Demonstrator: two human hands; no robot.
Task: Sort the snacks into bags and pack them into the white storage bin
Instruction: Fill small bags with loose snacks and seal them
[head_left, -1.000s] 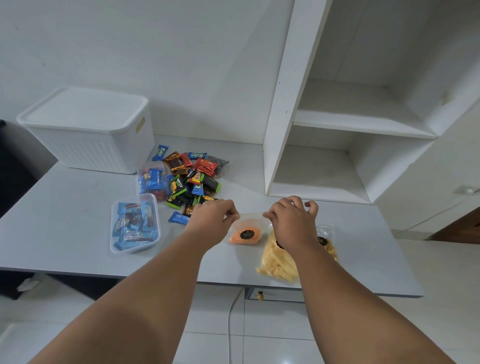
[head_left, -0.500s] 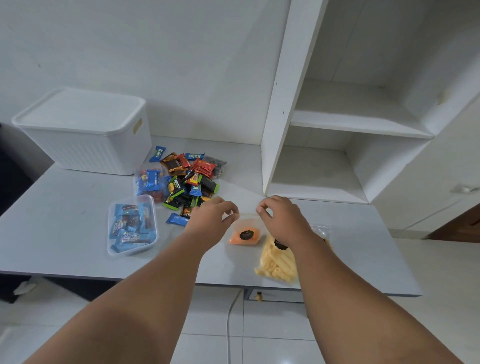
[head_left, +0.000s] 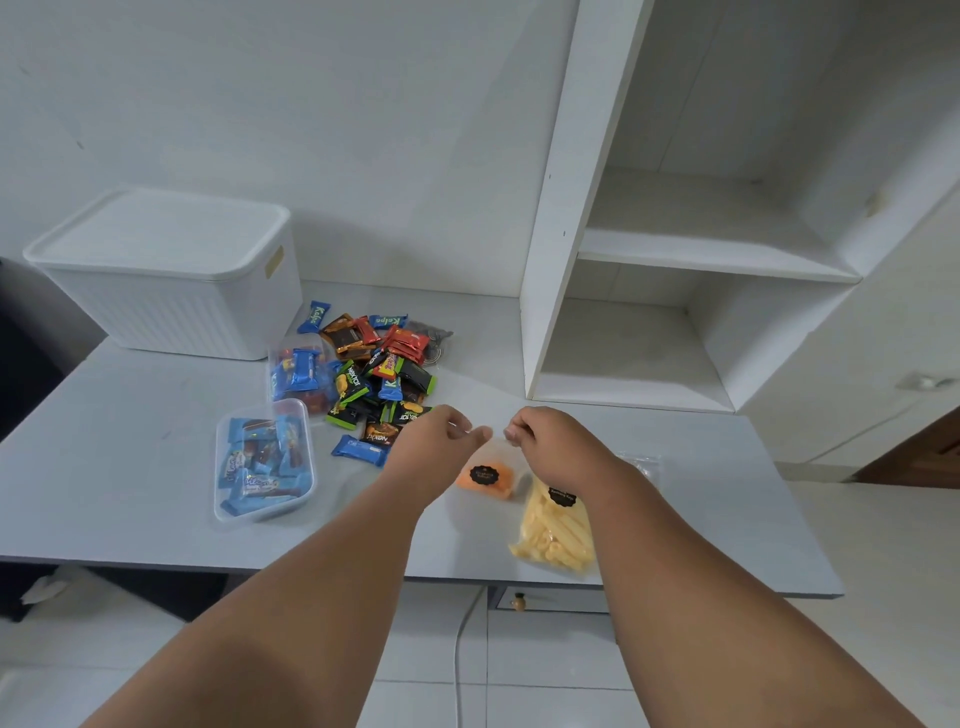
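A clear bag with orange snacks (head_left: 485, 476) and a black label lies on the grey table (head_left: 130, 467). My left hand (head_left: 434, 447) and my right hand (head_left: 558, 444) both pinch its top edge, fingertips almost meeting. A bag of yellow stick snacks (head_left: 553, 530) lies beside it, partly under my right forearm. The white storage bin (head_left: 166, 275) stands at the back left with its lid on. A pile of loose wrapped snacks (head_left: 382, 364) lies between the bin and my hands.
A clear tub of blue-wrapped snacks (head_left: 265, 462) sits left of my hands, and a clear bag with blue snacks (head_left: 297, 371) lies behind it. Empty clear bags (head_left: 641, 462) lie to the right. A white shelf unit (head_left: 675, 260) stands on the table's back right.
My two hands have moved toward each other along the top edge of the orange snack bag; the gap between the fingertips has nearly gone.
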